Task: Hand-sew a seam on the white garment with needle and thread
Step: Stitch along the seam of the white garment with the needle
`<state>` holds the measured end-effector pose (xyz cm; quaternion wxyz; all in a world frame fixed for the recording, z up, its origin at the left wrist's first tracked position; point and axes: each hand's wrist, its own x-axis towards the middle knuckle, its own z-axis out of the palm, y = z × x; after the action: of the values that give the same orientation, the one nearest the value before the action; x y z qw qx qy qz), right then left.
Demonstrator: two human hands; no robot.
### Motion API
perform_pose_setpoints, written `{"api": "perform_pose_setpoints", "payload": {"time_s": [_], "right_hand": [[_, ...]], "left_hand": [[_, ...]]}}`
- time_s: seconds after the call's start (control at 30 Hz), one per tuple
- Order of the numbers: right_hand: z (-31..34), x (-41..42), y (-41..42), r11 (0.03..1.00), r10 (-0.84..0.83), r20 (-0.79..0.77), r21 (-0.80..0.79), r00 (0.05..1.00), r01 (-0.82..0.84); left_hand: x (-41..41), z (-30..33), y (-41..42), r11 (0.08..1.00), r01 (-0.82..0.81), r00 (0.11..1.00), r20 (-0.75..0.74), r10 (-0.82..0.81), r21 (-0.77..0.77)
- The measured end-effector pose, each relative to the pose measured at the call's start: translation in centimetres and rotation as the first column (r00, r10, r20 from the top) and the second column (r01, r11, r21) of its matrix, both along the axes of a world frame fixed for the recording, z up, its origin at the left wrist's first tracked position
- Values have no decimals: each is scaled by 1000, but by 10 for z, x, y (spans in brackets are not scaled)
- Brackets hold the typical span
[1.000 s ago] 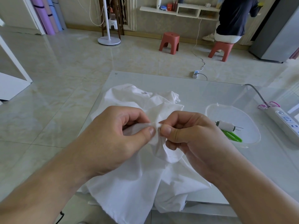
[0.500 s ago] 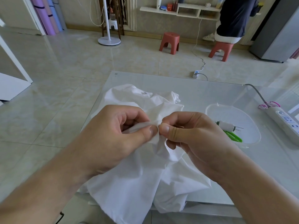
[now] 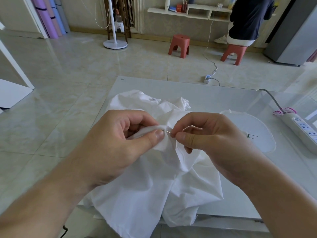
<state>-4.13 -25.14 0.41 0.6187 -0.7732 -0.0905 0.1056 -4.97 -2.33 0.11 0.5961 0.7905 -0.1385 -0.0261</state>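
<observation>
The white garment [image 3: 151, 191] lies bunched on the glass table [image 3: 214, 97] and hangs over its near edge. My left hand [image 3: 120, 143] pinches a raised fold of the garment between thumb and fingers. My right hand [image 3: 211, 140] pinches a thin needle [image 3: 169, 131] whose bare shaft shows between the two thumbs, its tip in the fold. No thread can be made out.
A clear plastic lid or tray [image 3: 253, 127] sits to the right of my right hand, with pins [image 3: 252, 136] peeking past my knuckles. A white power strip [image 3: 300, 127] lies at the table's right edge. On the floor beyond stand red stools [image 3: 179, 45]; a person sits on one.
My right hand has drawn slightly to the right, exposing a short length of the needle between the thumbs. My left hand keeps its pinch on the fold.
</observation>
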Motion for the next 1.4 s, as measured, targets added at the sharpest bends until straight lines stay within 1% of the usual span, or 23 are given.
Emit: {"api": "perform_pose_setpoints", "payload": {"time_s": [0.17,0.3,0.43,0.5,0.7,0.83,1.0,1.13,1.27,1.4], "right_hand": [[-1,0,2,1000,-7,58,11,998,6],[-3,0,3,997,14,70,78,997,-19],[-4,-1,7,994,16,80,109,997,-25],[-3,-3,9,994,8,88,111,996,-18],[1,-3,8,999,3,103,36,995,-7],[0,-2,8,999,-9,133,-37,991,14],[3,-5,11,996,-80,177,-34,981,87],[4,-7,13,986,-127,208,-83,970,147],[4,-8,11,983,-97,321,-117,942,141],[-2,-9,18,990,-47,380,-102,924,93]], "left_hand": [[-2,2,0,998,39,999,-32,-41,-46],[-3,3,-2,993,45,997,-59,-52,-105],[-3,4,-3,996,46,996,-71,-51,-80],[-3,5,-3,995,36,996,-80,-44,-97],[-3,8,-5,976,-11,990,-140,-20,-216],[-3,7,-5,966,-28,982,-185,-21,-257],[-3,5,-7,969,-15,970,-239,-45,-245],[-2,4,-10,979,-35,970,-244,-15,-200],[-2,4,-11,986,-59,972,-232,23,-153],[-1,4,-13,993,-15,980,-199,-10,-121]]}}
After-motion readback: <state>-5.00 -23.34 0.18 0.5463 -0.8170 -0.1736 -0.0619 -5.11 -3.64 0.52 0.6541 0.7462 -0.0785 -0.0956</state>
